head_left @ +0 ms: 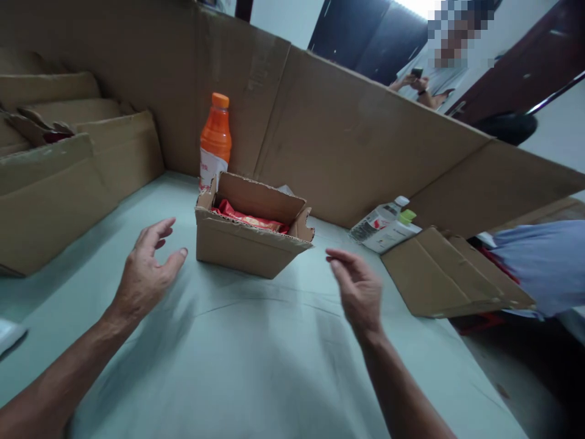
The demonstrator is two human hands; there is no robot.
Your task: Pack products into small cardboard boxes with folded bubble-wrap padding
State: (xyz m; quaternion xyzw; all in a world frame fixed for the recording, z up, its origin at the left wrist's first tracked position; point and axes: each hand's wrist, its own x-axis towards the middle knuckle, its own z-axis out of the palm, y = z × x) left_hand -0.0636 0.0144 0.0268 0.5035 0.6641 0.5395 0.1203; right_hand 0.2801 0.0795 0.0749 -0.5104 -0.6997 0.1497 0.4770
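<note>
An open cardboard box (242, 247) stands on the pale green table, with a red shiny packet (249, 217) lying inside it. My left hand (148, 262) hovers left of the box, thumb and fingers apart, holding nothing. On the other side, my right hand (359, 286) is held in the air, apart from the box's right end. Its fingers are stretched out with a gap to the thumb, and nothing shows in it. Just behind the box's left end rises an orange bottle (216, 137) with a white label.
Larger cardboard boxes (55, 195) stand at the left. A tall cardboard wall (347, 128) closes off the back. Toward the right are a clear bottle (377, 219), a white carton with a green cap (397, 235) and another cardboard box (450, 277). A person (434, 73) holds a phone beyond the wall.
</note>
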